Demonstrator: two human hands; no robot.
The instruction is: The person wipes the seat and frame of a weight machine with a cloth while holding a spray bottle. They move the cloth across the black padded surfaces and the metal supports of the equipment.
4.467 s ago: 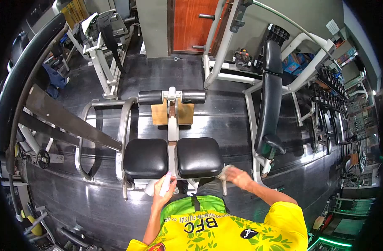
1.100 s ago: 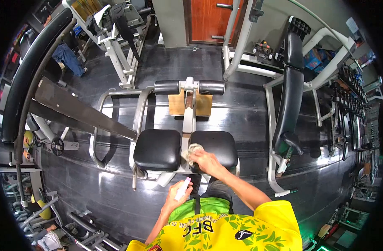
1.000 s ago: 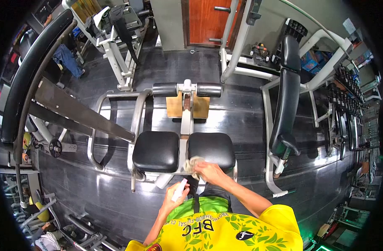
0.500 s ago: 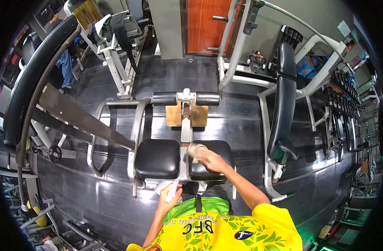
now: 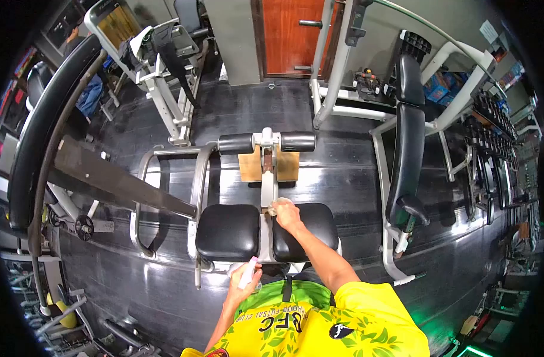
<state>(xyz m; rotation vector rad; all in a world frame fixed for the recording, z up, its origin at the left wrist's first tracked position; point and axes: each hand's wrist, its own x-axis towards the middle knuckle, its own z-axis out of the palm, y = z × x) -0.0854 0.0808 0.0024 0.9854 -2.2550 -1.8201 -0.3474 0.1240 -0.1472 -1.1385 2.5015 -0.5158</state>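
My right hand is closed around a bunched, pale beige cloth. It presses the cloth at the inner back edge of the right black seat pad, beside the metal post between the pads. The left black seat pad is untouched. Close to my body, in front of that pad, my left hand grips a slim white bottle with a pinkish top. Its lower part is hidden by my fingers.
Padded rollers stand beyond the seat pads. On the left, a long padded arm rises close by. A black bench stands on the right, with a dumbbell rack behind. A person is at the far left.
My right hand has moved the cloth from the top of the right pad to its inner back edge, near the post. My left hand keeps the bottle in about the same place.
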